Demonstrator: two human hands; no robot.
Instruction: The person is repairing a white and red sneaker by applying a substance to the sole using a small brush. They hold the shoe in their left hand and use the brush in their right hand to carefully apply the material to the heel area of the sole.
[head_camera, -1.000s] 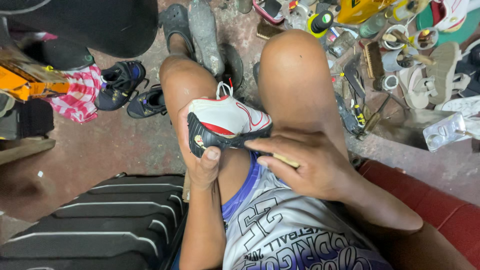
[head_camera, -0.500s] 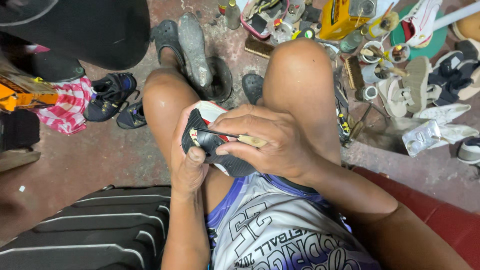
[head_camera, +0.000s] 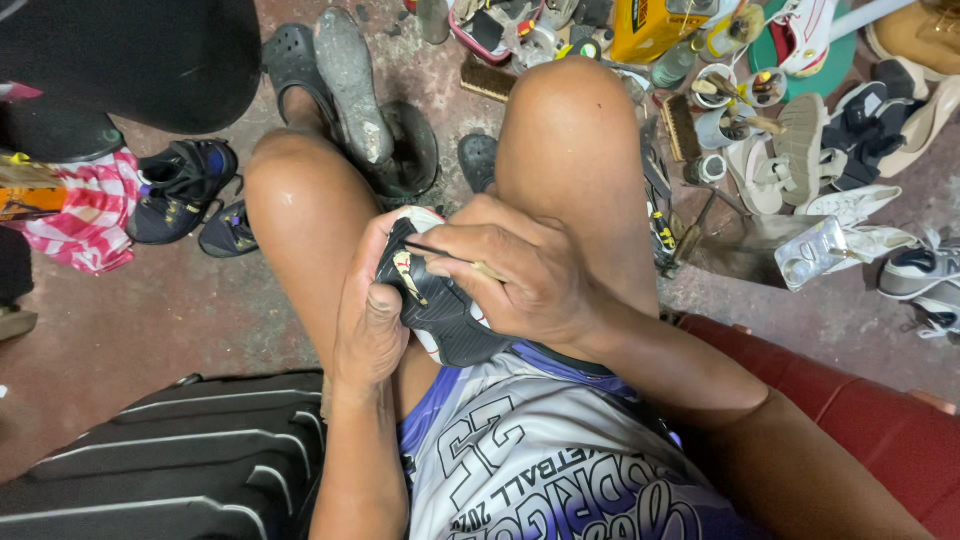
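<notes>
Fingers (head_camera: 470, 245) of the right hand (head_camera: 530, 285) are pinched tight on a thin wooden-handled tool (head_camera: 455, 258), its dark tip poking out past them onto the shoe (head_camera: 440, 310). The left hand (head_camera: 370, 310) is wrapped round the shoe from the other side, thumb pressed flat on the black sole, holding it between the knees. A second ago the shoe's white upper faced up and the right hand sat lower; now it's flipped sole-out with the tool on it, so looks like the sole edge is being worked. Sandals (head_camera: 780, 150) and tins (head_camera: 715, 125) lie well beyond the fingertips.
</notes>
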